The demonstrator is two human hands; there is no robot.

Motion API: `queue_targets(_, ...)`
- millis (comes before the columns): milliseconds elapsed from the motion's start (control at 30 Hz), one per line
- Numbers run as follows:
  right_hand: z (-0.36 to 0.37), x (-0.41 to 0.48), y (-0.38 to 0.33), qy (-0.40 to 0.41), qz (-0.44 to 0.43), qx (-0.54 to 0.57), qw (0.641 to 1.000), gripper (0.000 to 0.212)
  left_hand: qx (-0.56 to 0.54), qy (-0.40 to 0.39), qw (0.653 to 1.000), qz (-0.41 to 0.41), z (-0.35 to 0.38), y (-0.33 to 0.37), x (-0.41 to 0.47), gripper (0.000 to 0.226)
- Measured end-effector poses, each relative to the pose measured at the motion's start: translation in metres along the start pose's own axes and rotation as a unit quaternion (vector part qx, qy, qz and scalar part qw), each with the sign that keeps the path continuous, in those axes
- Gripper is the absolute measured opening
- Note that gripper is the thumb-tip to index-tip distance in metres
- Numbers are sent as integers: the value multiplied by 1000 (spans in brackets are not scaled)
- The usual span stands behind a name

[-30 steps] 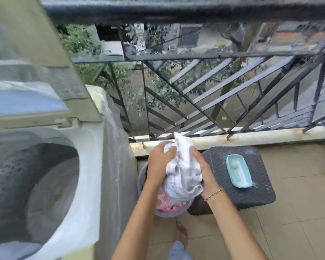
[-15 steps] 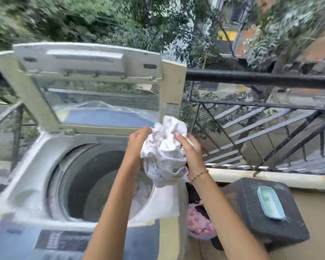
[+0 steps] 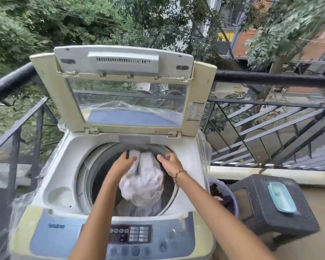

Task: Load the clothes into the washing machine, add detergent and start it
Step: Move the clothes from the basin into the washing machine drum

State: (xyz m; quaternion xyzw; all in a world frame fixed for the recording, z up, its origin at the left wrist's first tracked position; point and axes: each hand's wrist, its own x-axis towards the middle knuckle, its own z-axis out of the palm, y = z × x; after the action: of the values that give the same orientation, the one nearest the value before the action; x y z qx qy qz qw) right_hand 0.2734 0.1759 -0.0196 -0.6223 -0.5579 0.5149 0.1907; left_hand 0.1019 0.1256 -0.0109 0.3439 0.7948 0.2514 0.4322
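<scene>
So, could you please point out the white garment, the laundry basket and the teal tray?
white garment [image 3: 142, 182]: head view, bunched middle.
laundry basket [image 3: 233, 198]: head view, right rim.
teal tray [image 3: 281, 197]: head view, inner floor.

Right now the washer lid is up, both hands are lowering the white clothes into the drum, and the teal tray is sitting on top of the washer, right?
Not quite. The head view shows the teal tray on the dark stool right of the washer. The rest holds: lid up, left hand and right hand lowering the white clothes into the drum.
</scene>
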Motion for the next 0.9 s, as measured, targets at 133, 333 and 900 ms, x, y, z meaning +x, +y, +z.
queue_targets(133, -7, 3, 15, -5, -1, 9, 1000, 22, -23, 21, 999, 27, 18, -3, -3, 49)
queue_targets(333, -54, -3, 15, 19, -69, 84, 994, 12, -158, 48, 982, 96, 77, 37, -20, 11)
queue_targets(900, -257, 62, 181, 115, 83, 134, 981, 20, -206, -99, 972, 54, 343, 142, -56, 15)
